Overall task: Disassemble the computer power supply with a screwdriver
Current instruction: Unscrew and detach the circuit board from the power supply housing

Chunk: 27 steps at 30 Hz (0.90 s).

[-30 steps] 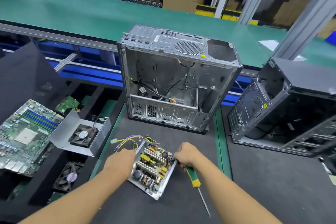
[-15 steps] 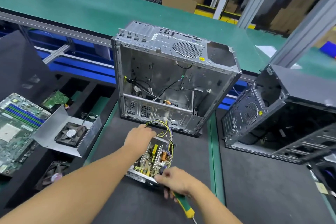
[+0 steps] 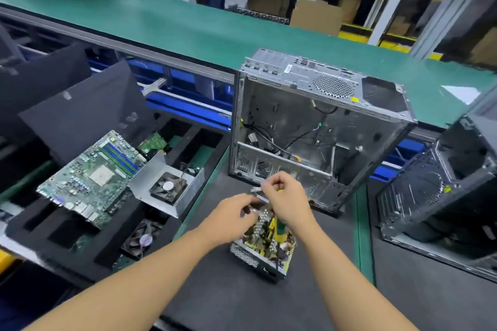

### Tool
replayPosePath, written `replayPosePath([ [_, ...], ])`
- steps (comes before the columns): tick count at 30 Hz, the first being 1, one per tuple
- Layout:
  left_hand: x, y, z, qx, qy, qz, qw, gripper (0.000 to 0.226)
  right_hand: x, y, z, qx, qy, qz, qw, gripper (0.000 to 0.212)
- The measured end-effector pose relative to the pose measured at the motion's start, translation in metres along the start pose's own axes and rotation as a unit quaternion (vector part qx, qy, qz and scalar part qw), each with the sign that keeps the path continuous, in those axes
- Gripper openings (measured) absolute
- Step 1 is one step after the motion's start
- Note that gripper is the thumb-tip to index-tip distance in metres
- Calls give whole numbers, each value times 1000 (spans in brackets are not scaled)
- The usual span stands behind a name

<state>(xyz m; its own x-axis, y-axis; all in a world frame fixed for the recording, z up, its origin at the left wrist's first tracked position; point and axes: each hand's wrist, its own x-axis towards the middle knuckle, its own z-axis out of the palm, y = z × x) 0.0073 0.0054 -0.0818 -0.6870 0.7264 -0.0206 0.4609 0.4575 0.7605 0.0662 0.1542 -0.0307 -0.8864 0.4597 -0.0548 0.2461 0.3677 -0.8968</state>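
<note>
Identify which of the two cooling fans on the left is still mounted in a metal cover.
The farther fan, beside the motherboard, sits inside a bent grey metal cover. The nearer fan lies bare in the foam tray.

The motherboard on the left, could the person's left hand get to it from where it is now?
Probably yes. The motherboard lies face up and uncovered on the black foam tray, with nothing stacked on it. The left hand is busy at the power supply, and only the metal cover with a fan sits between.
</note>
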Motion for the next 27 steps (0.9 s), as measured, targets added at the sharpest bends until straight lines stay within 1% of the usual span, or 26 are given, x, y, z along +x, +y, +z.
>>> replayPosePath([
  [1, -4, 1, -5, -12, -19, -3, 1000, 29, -1, -8, 10, 28, 12, -21, 999, 6],
  [3, -12, 0, -16, 7, -32, 8, 999, 36, -4, -24, 30, 73, 31, -68, 995, 16],
  [4, -17, -2, -22, 0, -19, 8, 1000, 33, -7, -33, 40, 90, 38, -84, 992, 20],
  [6, -30, -8, -39, -49, 23, 5, 999, 15, -12, -48, 60, 99, 40, -102, 989, 21],
  [7, -36, -16, -49, -47, 46, 3, 998, 7, -12, -52, 70, 83, 30, -113, 990, 19],
  [8, -43, -28, -59, 1, 76, 2, 997, 6, -11, -56, 80, 38, 11, -121, 992, 15],
  [9, -51, -40, -72, 68, 104, -4, 992, 8, -10, -57, 90, -22, -26, -119, 992, 8],
  [10, -61, -54, -86, 127, 138, -14, 982, 15, -9, -60, 100, -91, -79, -104, 987, 11],
  [11, -72, -68, -101, 169, 169, -25, 971, 25, -7, -61, 114, -160, -143, -85, 973, 21],
  [13, -100, -93, -126, 239, 226, -59, 943, 42, -11, -64, 148, -256, -263, -73, 928, 32],
  [14, -115, -104, -135, 273, 257, -88, 923, 52, -15, -68, 168, -271, -303, -75, 911, 33],
  [15, -131, -113, -142, 296, 289, -136, 900, 62, -20, -72, 191, -272, -330, -75, 901, 33],
  [16, -146, -121, -147, 295, 322, -194, 878, 72, -25, -77, 215, -264, -349, -71, 896, 31],
  [17, -161, -129, -153, 261, 355, -257, 860, 78, -31, -82, 239, -244, -367, -59, 896, 31],
  [18, -175, -139, -159, 186, 393, -321, 842, 76, -36, -87, 265, -215, -388, -37, 895, 32],
  [19, -188, -150, -167, 80, 421, -380, 819, 66, -43, -93, 290, -189, -414, -16, 890, 32],
  [20, -200, -161, -179, -62, 437, -424, 791, 50, -50, -98, 316, -171, -446, -2, 879, 29],
  [21, -214, -174, -191, -208, 427, -442, 761, 34, -58, -104, 342, -148, -478, 7, 865, 26],
  [22, -228, -186, -202, -331, 398, -443, 732, 24, -67, -111, 366, -115, -506, 19, 855, 22],
  [23, -244, -198, -212, -411, 352, -431, 722, 24, -76, -117, 390, -84, -520, 36, 849, 20],
  [24, -260, -208, -222, -432, 312, -421, 734, 25, -84, -124, 413, -70, -523, 45, 848, 20],
  [25, -275, -223, -230, -410, 296, -417, 755, 23, -91, -130, 435, -66, -524, 48, 848, 22],
  [26, -290, -238, -237, -382, 301, -420, 766, 21, -98, -138, 455, -70, -527, 43, 846, 23],
  [27, -304, -253, -244, -369, 319, -418, 766, 19, -105, -145, 475, -75, -538, 33, 839, 21],
])
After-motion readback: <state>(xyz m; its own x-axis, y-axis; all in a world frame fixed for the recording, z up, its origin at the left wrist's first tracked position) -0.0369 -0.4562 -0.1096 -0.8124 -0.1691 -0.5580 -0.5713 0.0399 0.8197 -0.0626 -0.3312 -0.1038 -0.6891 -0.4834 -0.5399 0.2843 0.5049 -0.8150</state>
